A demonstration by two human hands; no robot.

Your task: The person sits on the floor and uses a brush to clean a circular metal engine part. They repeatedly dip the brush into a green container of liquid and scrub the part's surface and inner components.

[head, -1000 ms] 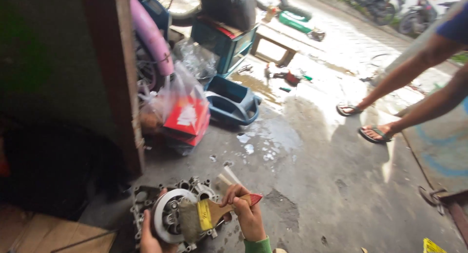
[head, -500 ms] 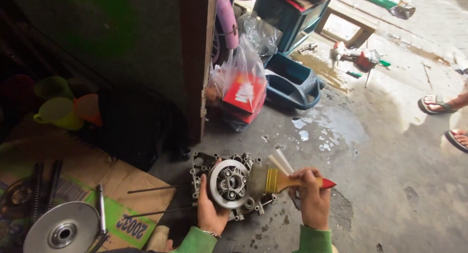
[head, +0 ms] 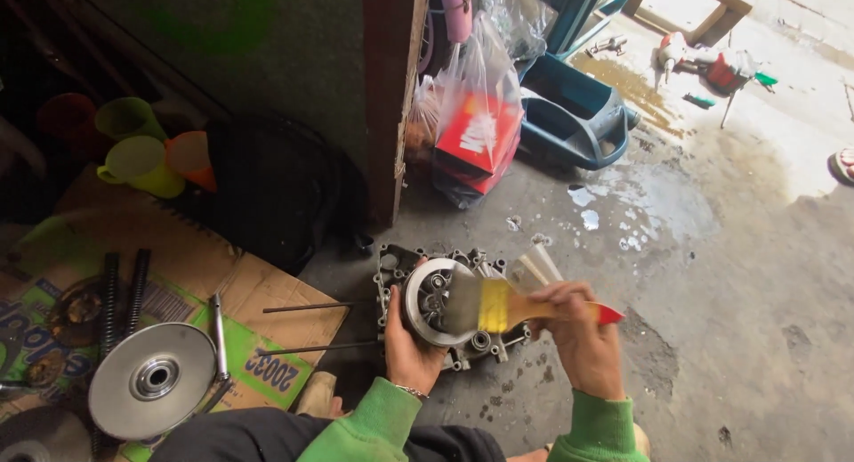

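My left hand (head: 411,351) grips the lower edge of a round metal pulley part (head: 433,299), tilted up on a grey engine casing (head: 396,268) that lies on the concrete floor. My right hand (head: 581,337) holds a paintbrush (head: 498,306) with a yellow ferrule and a red-tipped handle; its dark bristles lie across the face of the round part. A small clear plastic piece (head: 534,268) sticks up just behind the brush. Both my sleeves are green.
Flattened cardboard (head: 267,289) at the left carries a shiny metal disc (head: 153,391), two black springs (head: 120,289) and thin rods (head: 307,307). Coloured cups (head: 142,164) stand behind. A bagged red box (head: 476,137), a blue plastic cover (head: 569,120), a wooden post (head: 391,97) and a wet patch (head: 640,204) lie ahead.
The view has swung down and left, from the wet yard to the casing. The brush now lies across the round part, and the other person's sandalled feet have almost left the frame.
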